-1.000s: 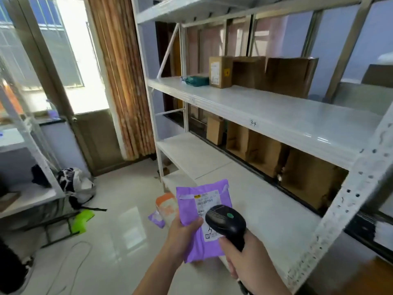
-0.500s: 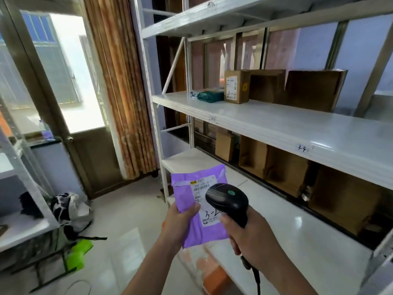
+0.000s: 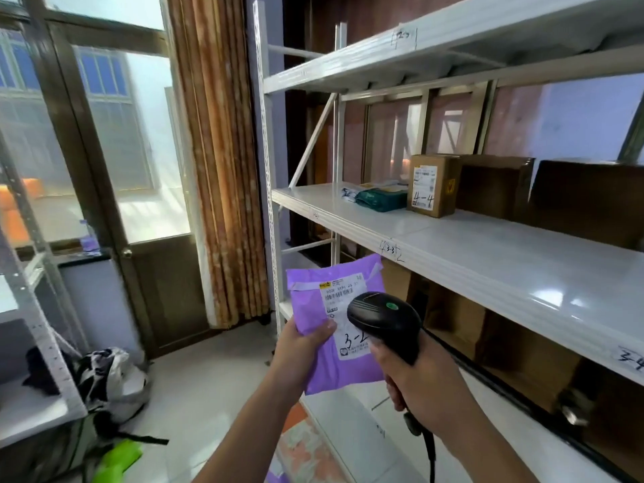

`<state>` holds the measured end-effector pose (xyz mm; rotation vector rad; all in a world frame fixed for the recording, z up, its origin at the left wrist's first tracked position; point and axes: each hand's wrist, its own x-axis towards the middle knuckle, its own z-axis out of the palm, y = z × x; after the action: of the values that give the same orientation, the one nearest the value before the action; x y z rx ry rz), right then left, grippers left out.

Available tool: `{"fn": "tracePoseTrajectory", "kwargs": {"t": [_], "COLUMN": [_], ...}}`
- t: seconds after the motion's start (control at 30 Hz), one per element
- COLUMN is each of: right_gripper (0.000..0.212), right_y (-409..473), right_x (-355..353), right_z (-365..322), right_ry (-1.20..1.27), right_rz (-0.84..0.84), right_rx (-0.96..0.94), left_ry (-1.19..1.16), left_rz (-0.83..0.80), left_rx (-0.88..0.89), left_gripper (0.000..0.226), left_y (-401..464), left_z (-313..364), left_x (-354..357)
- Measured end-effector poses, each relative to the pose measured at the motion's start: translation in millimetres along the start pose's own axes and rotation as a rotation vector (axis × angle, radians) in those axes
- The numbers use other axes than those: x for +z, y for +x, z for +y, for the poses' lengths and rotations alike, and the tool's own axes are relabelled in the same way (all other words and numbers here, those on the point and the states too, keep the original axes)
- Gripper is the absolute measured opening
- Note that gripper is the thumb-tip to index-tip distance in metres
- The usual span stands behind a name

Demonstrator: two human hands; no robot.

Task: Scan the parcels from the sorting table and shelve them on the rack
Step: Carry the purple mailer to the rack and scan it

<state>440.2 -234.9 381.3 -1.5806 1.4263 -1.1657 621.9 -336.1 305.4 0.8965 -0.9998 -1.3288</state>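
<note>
My left hand (image 3: pixel 302 350) grips a purple mailer parcel (image 3: pixel 334 301) by its lower left edge, thumb on the white label marked 3-2. My right hand (image 3: pixel 421 381) holds a black barcode scanner (image 3: pixel 383 320) by its handle, its head over the label's right side. Both sit in front of the white metal rack (image 3: pixel 453 252), just below the shelf edge marked 3-3. On that middle shelf stand a brown box marked 4-4 (image 3: pixel 432 184), a teal packet (image 3: pixel 381 198) and darker cardboard boxes (image 3: pixel 495 184).
More cardboard boxes (image 3: pixel 453 318) line the back of the lower shelf. An orange parcel (image 3: pixel 306 444) lies low beside the rack. Left are a wooden door (image 3: pixel 163 284), a striped curtain (image 3: pixel 219 169), another white rack (image 3: pixel 38 343), bags (image 3: pixel 111 378) and a green item (image 3: pixel 118 454) on the floor.
My view has risen and turned toward the rack's left end. Both hands lifted the purple parcel and scanner up near the middle shelf edge, with the same grips.
</note>
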Motion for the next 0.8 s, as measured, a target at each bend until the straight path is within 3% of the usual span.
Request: {"fn": "tracePoseTrajectory", "kwargs": {"t": [0.23,0.37,0.5,0.67,0.8], "right_gripper": [0.018,0.019,0.021,0.018,0.020], "right_y": [84.8,130.3,168.0,193.9,205.6], "right_x": [23.5,43.2,61.1,63.1,47.8], "right_z": [-19.5,-29.5,-39.3,-49.4,-51.7], "right_ry": [-0.065,-0.121,-0.176,-0.160,-0.200], "right_rz": [0.048,0.118,0.199,0.304,0.390], "right_rx": [-0.059,-0.089,-0.070,-0.004,0.039], "left_ry": [0.040,0.023,-0.004,-0.003,-0.015], "left_rz": [-0.025,-0.087,-0.180,-0.295,-0.413], "left_rx": [0.078,0.111,0.089,0.077,0.050], "left_gripper": [0.028,0.045,0.029,0.043,0.033], "left_y": [104.0,160.2,217.6,275.7,308.6], "left_z": [24.8,37.7,48.6,56.3,55.3], "left_x": [-19.5,-26.5,-29.4,-12.8,16.3]}}
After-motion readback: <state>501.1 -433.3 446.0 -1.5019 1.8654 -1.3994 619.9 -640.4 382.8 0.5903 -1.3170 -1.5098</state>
